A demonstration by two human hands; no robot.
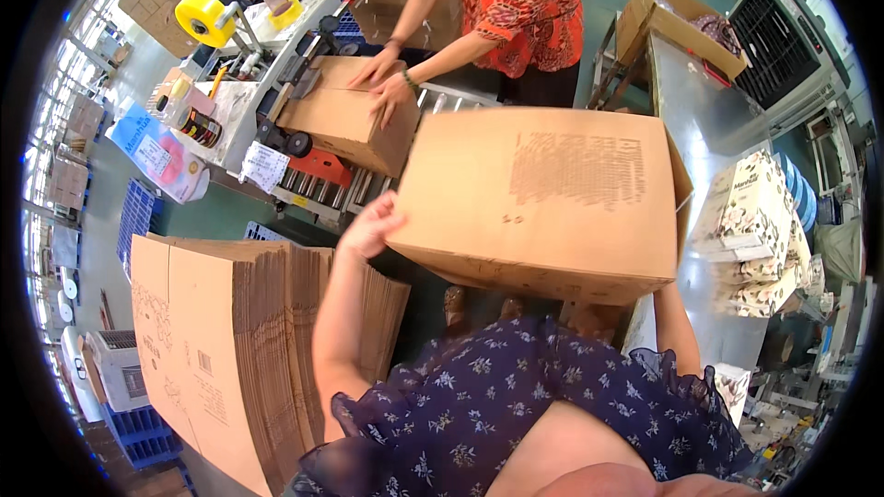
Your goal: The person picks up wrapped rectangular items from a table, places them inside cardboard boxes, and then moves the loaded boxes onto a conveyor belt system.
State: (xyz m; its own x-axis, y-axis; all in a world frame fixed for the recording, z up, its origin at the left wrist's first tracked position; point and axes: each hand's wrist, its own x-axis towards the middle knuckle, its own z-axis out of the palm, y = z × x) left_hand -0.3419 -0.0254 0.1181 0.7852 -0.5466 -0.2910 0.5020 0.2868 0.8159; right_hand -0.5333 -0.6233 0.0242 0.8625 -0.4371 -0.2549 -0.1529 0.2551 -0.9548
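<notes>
A large brown cardboard box (543,198) is held up in front of my body, tilted, with dark print on the side facing me. My left hand (373,225) grips its left end, fingers closed around the edge. On the right my forearm reaches up to the box's lower right corner, and the box hides that hand. A flap stands out at the right end. Beyond it, another person's two hands (382,87) press on a smaller cardboard box (345,115), which sits on a roller conveyor (322,189) at the taping machine.
A stack of flat folded cartons (221,350) stands at my left. A metal table (737,340) at my right bears flower-patterned packages (746,207). An open carton (677,23) sits at its far end. A yellow tape roll (204,18) tops the taping machine, beside a jar (198,124).
</notes>
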